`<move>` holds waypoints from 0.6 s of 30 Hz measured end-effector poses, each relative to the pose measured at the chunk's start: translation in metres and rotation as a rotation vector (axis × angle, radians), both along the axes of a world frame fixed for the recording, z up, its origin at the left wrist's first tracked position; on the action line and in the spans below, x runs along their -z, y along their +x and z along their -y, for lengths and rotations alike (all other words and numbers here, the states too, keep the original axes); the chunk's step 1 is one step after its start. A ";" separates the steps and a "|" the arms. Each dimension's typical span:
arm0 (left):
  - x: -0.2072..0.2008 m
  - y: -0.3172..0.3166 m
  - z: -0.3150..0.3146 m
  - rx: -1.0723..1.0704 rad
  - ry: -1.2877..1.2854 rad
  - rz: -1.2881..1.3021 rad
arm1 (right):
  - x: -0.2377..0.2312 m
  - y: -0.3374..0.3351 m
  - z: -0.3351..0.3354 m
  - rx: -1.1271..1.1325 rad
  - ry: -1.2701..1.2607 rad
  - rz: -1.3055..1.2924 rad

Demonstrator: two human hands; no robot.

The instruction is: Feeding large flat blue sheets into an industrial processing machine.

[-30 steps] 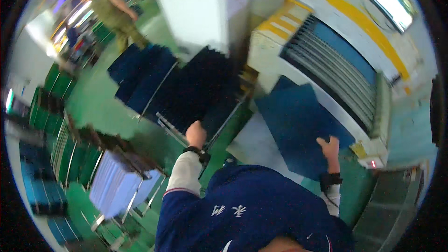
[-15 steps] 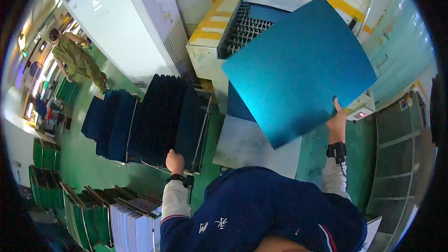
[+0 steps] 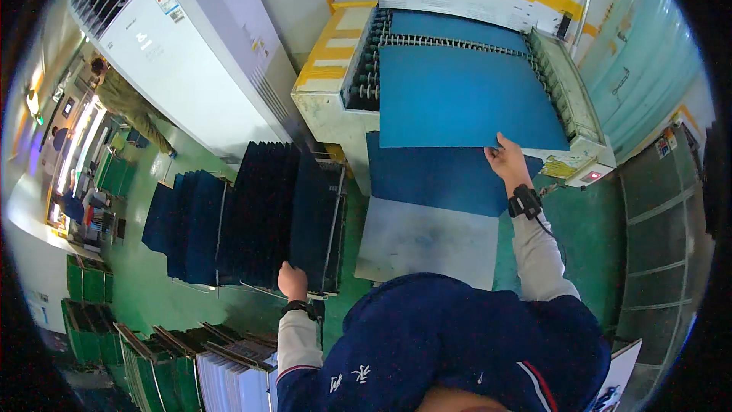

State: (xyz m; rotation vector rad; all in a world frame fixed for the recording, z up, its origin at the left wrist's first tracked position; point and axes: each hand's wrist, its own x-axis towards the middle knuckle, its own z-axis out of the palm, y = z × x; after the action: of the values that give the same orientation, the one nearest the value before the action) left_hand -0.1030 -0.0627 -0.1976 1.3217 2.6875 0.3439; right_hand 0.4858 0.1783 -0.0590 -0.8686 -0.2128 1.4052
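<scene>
A flat blue panel (image 3: pixel 465 99) lies over the rollers of a conveyor machine (image 3: pixel 335 103). At its near edge, toward the right corner, my right hand (image 3: pixel 509 160) grips it with the thumb on top. To the left, my left hand (image 3: pixel 292 281) is closed at the lower near corner of a dark panel (image 3: pixel 311 221), at the end of a row of dark panels (image 3: pixel 255 214) standing in a wire rack (image 3: pixel 335 236). Its fingertips are partly hidden. Another blue panel (image 3: pixel 457 25) lies deeper in the machine, behind a row of rollers.
Below the conveyor's front are a darker blue sheet (image 3: pixel 427 172) and a grey board (image 3: pixel 427 240). A white air conditioner (image 3: pixel 191 53) stands left of the machine. More racks of panels (image 3: pixel 221 378) are at lower left. A person (image 3: pixel 130 103) is at far left; a clear curtain (image 3: pixel 640 69) hangs right.
The blue panel, held up and tilted before, has come down flat onto the rollers. My right hand has moved left and up to its near edge. My left hand stays by the rack.
</scene>
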 end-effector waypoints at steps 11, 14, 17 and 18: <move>-0.009 0.006 -0.004 -0.032 -0.011 0.021 | 0.003 -0.010 -0.029 -0.251 -0.114 0.064; -0.005 0.005 -0.003 -0.057 0.009 0.010 | 0.001 -0.011 -0.033 -0.237 -0.144 0.055; 0.004 -0.001 0.001 -0.043 -0.003 -0.004 | -0.009 -0.023 -0.028 -0.183 -0.105 0.013; 0.008 -0.003 0.002 -0.045 0.001 0.002 | -0.009 -0.024 -0.028 -0.200 -0.089 0.016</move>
State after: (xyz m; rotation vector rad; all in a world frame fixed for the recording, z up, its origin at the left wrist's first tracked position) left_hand -0.1061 -0.0645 -0.2051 1.2626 2.7196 0.3511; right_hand 0.4619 0.2060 -0.0498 -0.9525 -0.2570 1.6037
